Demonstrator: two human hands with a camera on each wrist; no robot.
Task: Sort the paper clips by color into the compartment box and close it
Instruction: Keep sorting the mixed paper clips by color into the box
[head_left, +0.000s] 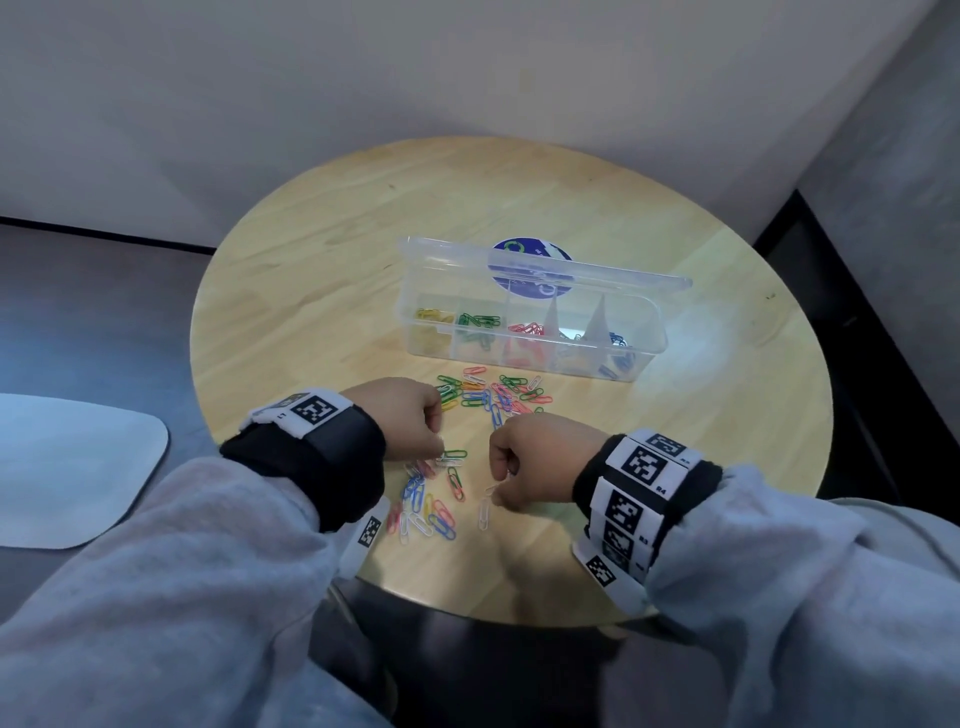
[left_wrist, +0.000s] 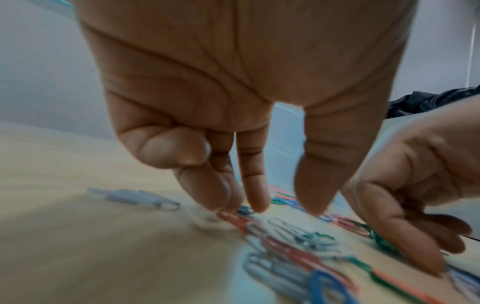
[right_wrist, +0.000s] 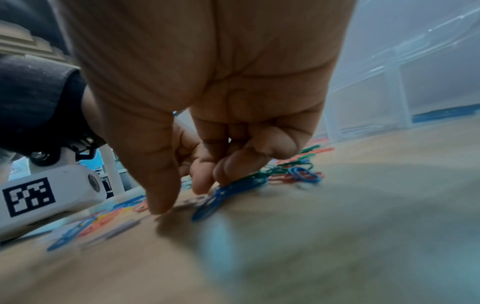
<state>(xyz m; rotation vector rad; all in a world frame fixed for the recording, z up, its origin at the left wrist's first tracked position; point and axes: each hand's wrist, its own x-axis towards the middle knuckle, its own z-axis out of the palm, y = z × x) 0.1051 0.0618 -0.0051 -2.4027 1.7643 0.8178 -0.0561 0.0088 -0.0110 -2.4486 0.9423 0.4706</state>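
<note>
A clear compartment box (head_left: 406, 317) stands on the round wooden table (head_left: 337, 244), its lid (head_left: 452, 254) tipped up at the back. Yellow, green, red and blue clips lie in separate compartments. Loose mixed clips (head_left: 493, 395) lie in front of the box, and more (head_left: 426, 512) lie nearer me. My left hand (head_left: 440, 451) (left_wrist: 283, 207) points down at the near clips. Its fingertips (left_wrist: 255, 205) touch them and the thumb stands apart. My right hand (head_left: 496, 493) (right_wrist: 179, 200) has curled fingers. Its thumb and forefinger close on the end of a white clip (head_left: 484, 512).
A pale flat board (head_left: 78, 467) lies low to the left of the table. Grey walls meet behind the table, and dark floor runs along the right. Bare wood (head_left: 675, 467) lies right of my right hand. The left wrist camera (right_wrist: 52, 195) sits close to the right hand.
</note>
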